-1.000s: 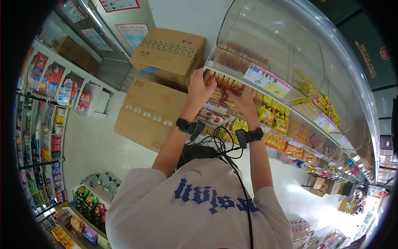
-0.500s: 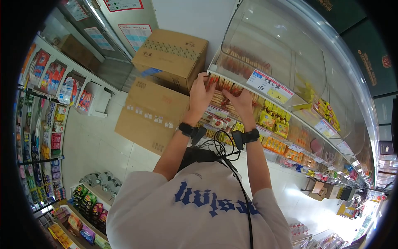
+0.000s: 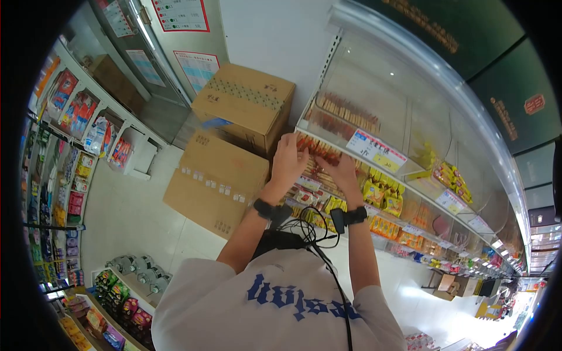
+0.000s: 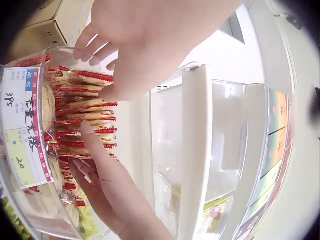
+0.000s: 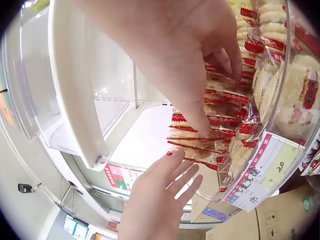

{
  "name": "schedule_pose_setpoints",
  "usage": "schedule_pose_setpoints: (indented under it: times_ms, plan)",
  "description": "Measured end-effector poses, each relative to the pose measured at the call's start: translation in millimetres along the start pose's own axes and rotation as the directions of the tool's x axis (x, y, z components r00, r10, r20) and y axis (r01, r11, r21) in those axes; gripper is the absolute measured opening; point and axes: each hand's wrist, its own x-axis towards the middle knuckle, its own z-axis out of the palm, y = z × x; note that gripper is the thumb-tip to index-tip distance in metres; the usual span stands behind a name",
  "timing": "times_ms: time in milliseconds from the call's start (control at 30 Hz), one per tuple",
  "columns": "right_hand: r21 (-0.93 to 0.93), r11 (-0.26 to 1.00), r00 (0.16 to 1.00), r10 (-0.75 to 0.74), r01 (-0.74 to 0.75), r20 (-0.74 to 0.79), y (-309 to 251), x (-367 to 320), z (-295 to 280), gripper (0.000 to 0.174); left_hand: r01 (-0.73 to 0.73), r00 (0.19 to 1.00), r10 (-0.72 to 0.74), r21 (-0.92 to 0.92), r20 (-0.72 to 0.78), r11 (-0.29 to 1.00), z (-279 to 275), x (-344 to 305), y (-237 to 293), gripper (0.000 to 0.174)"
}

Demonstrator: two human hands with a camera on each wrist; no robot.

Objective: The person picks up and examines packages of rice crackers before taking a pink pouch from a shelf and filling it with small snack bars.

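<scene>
Round pale biscuits in clear, red-edged wrappers [image 4: 82, 106] stand in a tight row in a clear plastic bin [image 5: 286, 42]. At the row's end nearest the cartons is my left hand [image 3: 288, 164]; its fingers extend along the bin's end, and its thumb lies at the packets. Farther along the row, my right hand [image 3: 344, 175] holds several packets, thumb [image 4: 92, 137] across their tops and fingers reaching down among them. The right fingertips are partly hidden by wrappers. A handwritten price label [image 4: 24, 127] hangs on the bin's front.
Two cardboard cartons [image 3: 243, 96] stand left of the shelving. An upper shelf [image 3: 374, 126] projects above the hands. Yellow snack packets [image 3: 383, 196] fill the neighbouring bin. Black cables [image 3: 307, 225] hang between the wrists. Another stocked rack [image 3: 73, 169] stands across the floor.
The head view has shifted, so shelf and hands appear lower in it. Both hands stay at the biscuit row, with only slight movement of the fingers and wrists.
</scene>
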Motion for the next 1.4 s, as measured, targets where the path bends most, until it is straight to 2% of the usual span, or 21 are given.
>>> schedule_pose_setpoints:
  times_ms: [33, 100, 167, 233, 333, 433, 533, 733, 833, 867, 967, 1000, 1100, 1167, 1233, 1300, 1400]
  plan:
    - [0.012, 1.000, 1.000, 0.016, -0.017, 0.015, -7, -2, -3, 0.073, -0.042, 0.999, 0.042, 0.003, -0.032, 0.999, -4, 0, 3, 0.042]
    - [-0.041, 0.997, 0.997, -0.061, 0.059, -0.048, -12, -8, -4, 0.077, -0.119, 0.989, 0.120, 0.012, -0.092, 0.993, -13, -2, 10, 0.042]
    - [-0.143, 0.986, 0.995, -0.091, 0.082, -0.052, -14, -14, -7, 0.080, -0.092, 0.994, 0.089, -0.049, -0.070, 0.995, -20, -3, 17, 0.041]
    - [-0.129, 0.991, 0.995, -0.055, 0.044, -0.085, -21, -18, -6, 0.080, -0.107, 0.992, 0.102, -0.075, -0.069, 0.991, -25, -6, 22, 0.041]
    - [-0.108, 0.993, 0.992, -0.057, 0.045, -0.113, -26, -19, -3, 0.080, -0.121, 0.993, 0.120, -0.155, -0.014, 0.980, -31, -10, 30, 0.041]
    - [-0.095, 0.994, 0.995, 0.050, -0.058, -0.083, -41, -20, 0, 0.076, -0.224, 0.973, 0.231, -0.159, 0.022, 0.961, -28, -7, 26, 0.045]
    - [-0.189, 0.982, 0.997, 0.012, -0.027, -0.080, -40, -18, 8, 0.075, -0.328, 0.936, 0.339, -0.117, 0.095, 0.938, -25, -7, 23, 0.051]
    - [-0.203, 0.978, 0.998, 0.058, -0.056, 0.003, -36, -17, 9, 0.083, -0.339, 0.932, 0.336, -0.004, 0.139, 0.941, -15, -11, 10, 0.060]
    - [0.038, 0.996, 0.995, 0.073, -0.076, 0.071, -36, -21, 1, 0.084, -0.352, 0.925, 0.350, -0.019, 0.146, 0.936, -16, -10, 12, 0.062]
    - [0.082, 0.996, 0.999, -0.032, 0.030, 0.023, -35, -22, 2, 0.086, -0.344, 0.925, 0.345, -0.038, 0.156, 0.938, -16, -9, 13, 0.060]
    - [0.100, 0.994, 0.998, 0.047, -0.052, 0.051, -29, -27, 0, 0.087, -0.319, 0.925, 0.332, -0.098, 0.185, 0.943, -17, -9, 12, 0.056]
    - [0.092, 0.993, 0.996, 0.070, -0.075, 0.052, -32, -30, -2, 0.088, -0.315, 0.925, 0.332, -0.118, 0.187, 0.942, -18, -8, 13, 0.055]
    - [0.007, 0.999, 0.999, -0.033, 0.034, -0.040, -15, -32, 3, 0.085, -0.292, 0.931, 0.313, -0.128, 0.190, 0.948, -23, -9, 17, 0.049]
    - [0.002, 0.998, 0.997, -0.059, 0.059, -0.058, -6, -33, 5, 0.083, -0.275, 0.936, 0.293, -0.110, 0.197, 0.955, -25, -11, 20, 0.047]
    - [0.029, 0.999, 0.998, -0.039, 0.041, -0.056, -19, -35, -1, 0.082, -0.293, 0.937, 0.306, -0.096, 0.166, 0.951, -24, -11, 21, 0.046]
    - [0.082, 0.996, 0.999, 0.030, -0.027, -0.034, -40, -41, -11, 0.081, -0.282, 0.943, 0.295, -0.099, 0.156, 0.954, -28, -14, 23, 0.045]
    - [-0.153, 0.972, 0.979, 0.193, -0.180, 0.071, -24, -53, -18, 0.082, -0.262, 0.944, 0.287, -0.159, 0.161, 0.952, -38, -15, 29, 0.042]
